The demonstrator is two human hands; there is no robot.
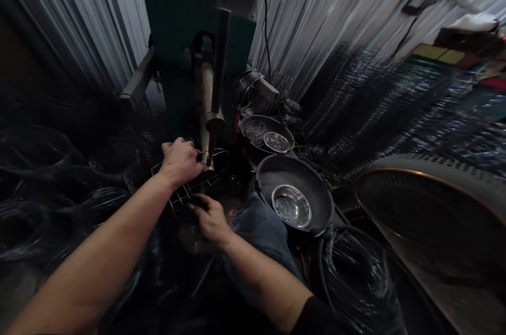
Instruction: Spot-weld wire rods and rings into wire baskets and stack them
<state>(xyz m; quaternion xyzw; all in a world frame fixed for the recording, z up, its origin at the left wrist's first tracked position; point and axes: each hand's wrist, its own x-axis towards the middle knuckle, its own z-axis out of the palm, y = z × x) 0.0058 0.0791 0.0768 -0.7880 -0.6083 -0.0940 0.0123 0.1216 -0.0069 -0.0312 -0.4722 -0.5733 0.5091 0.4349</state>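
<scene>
A wire basket of thin bright rods is held at the machine's lower electrode. My left hand is closed over its far left side. With bent fingers my right hand grips its near side, the fingertips partly lost in shadow. Part of the basket's curved rim shows beyond the electrode. Above it hangs the thick upper arm of the green machine, which looks like a spot welder. Dim light hides the basket's underside.
To the right, a dark pan holds a steel bowl with small wire pieces; a smaller pan stands behind it. Wire coils lie at lower right. Round wire items crowd the left. A large copper-rimmed fan guard is at right.
</scene>
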